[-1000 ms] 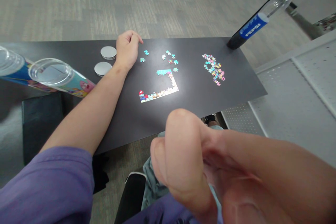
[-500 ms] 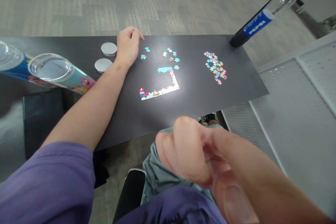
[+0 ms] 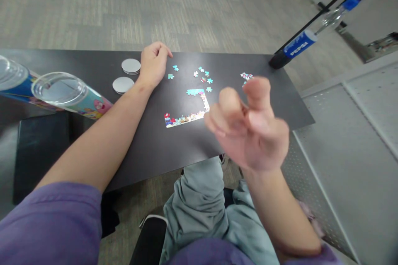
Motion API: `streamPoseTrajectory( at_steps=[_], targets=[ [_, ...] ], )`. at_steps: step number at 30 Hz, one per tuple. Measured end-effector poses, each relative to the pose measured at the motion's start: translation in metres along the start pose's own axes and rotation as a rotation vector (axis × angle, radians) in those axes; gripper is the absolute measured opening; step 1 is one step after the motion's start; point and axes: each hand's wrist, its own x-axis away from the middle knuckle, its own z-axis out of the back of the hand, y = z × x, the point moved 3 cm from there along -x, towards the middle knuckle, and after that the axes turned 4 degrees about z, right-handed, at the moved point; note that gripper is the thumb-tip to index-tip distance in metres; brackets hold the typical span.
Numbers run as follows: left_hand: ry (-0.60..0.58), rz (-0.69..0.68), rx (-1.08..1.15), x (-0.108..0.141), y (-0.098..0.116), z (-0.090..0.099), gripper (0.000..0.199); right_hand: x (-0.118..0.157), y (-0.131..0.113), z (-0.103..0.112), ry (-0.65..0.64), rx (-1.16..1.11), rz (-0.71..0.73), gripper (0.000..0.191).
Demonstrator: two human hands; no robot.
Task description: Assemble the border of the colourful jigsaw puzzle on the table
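Observation:
On the dark table lies a partly joined puzzle border (image 3: 187, 119), with a bottom edge, a right side and a short blue top strip. Several loose pieces (image 3: 202, 79) are scattered above it. My left hand (image 3: 154, 63) rests near the table's far edge, fingers curled; whether it holds anything is hidden. Raised above the table, my right hand (image 3: 248, 126) is slightly blurred, its fingers bent and apart with nothing seen in them. It covers most of the colourful pile of pieces (image 3: 246, 76) behind it.
Two stacks of white discs (image 3: 123, 85) lie left of my left hand. Clear-topped printed canisters (image 3: 71, 95) and a black flat object (image 3: 42, 145) are further left. A Pepsi bottle (image 3: 298, 45) stands at the far right corner.
My right hand has moved from close to the camera out over the table, and its fingers have opened somewhat. The left hand stays on the table. The view has shifted slightly.

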Motion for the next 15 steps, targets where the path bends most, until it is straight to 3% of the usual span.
streamPoseTrajectory(
  at_steps=[3, 7, 9, 11, 15],
  targets=[
    [0.001, 0.029, 0.015, 0.001, 0.003, 0.000, 0.019, -0.064, 0.001, 0.044, 0.023, -0.035, 0.239, 0.018],
    [-0.024, 0.087, 0.036, 0.001, 0.004, 0.000, 0.018, -0.151, 0.027, 0.109, 0.075, 0.347, 0.597, 0.015],
    [-0.021, 0.116, 0.050, 0.000, 0.003, -0.001, 0.019, -0.182, 0.053, 0.135, 0.128, 0.415, 0.614, 0.022],
    [-0.014, 0.132, 0.057, -0.002, 0.001, -0.002, 0.021, -0.198, 0.078, 0.151, 0.201, 0.667, 0.612, 0.042],
    [-0.024, 0.125, 0.076, -0.002, -0.002, -0.005, 0.023, -0.197, 0.109, 0.162, 0.078, 0.941, 0.514, 0.053]
  ],
)
